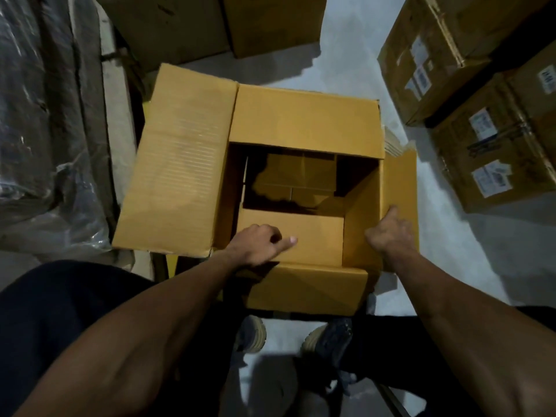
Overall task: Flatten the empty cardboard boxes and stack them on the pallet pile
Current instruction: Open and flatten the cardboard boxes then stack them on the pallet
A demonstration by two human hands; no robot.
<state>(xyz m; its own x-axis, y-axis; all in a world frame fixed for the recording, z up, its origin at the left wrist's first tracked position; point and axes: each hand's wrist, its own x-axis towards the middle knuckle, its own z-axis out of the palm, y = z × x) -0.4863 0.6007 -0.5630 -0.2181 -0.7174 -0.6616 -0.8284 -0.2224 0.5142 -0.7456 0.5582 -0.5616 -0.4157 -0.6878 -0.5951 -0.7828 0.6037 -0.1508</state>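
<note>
White labels [491,178] on stacked boxes [493,158] at right: print blurred, unreadable.

bare forearms, dark trousers [60,311], grey shoes [328,337] with pale soles.

**Open box between two hands, stacks on either side**

An open box [304,121] is set on the floor [346,55] just ahead of both hands. The left hand [258,243] is placed on its near inner flap [313,239]; the right hand [391,233] is placed at its right wall. Labelled cartons [487,164] are stacked right of the right hand, wrapped goods [45,130] left of the left hand, and more boxes [216,22] beyond.
</note>
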